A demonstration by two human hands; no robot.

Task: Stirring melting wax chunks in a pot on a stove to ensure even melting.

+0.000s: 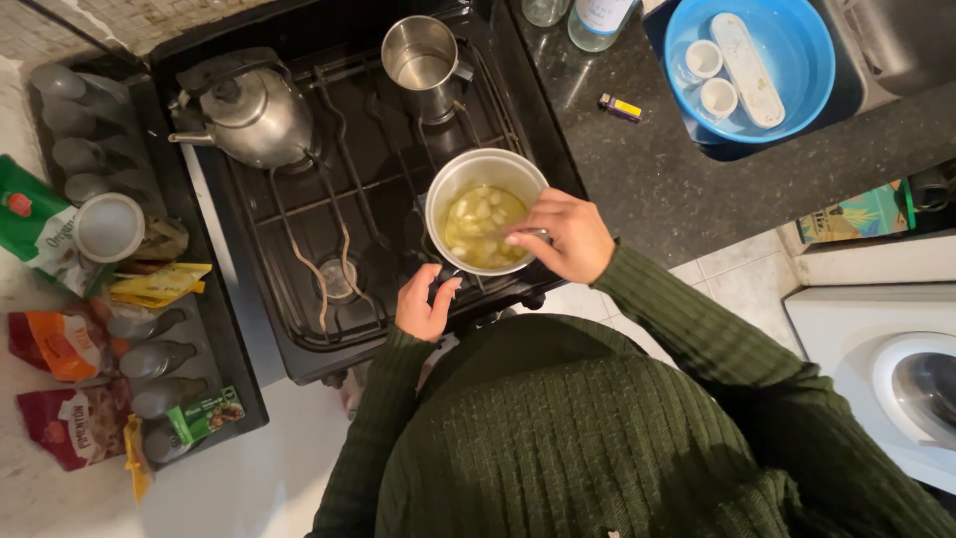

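A small steel pot [442, 187] stands on the front right burner of a black gas stove [299, 249]. It holds pale chunks in yellowish liquid [480, 221]. My left hand [423, 304] is closed on the pot's dark handle at the stove's front edge. My right hand [558, 235] reaches over the pot's right rim, its fingers pinched on a thin utensil whose tip dips into the liquid. Both arms wear dark green ribbed sleeves.
A steel kettle [254, 115] sits on the back left burner, and a steel cup [423, 60] stands behind the pot. A blue bowl [797, 70] holding white cups lies on the dark counter with a small lighter [620, 106]. Spice packets and bottles fill the left shelf [119, 329]. A washing machine [896, 369] stands at right.
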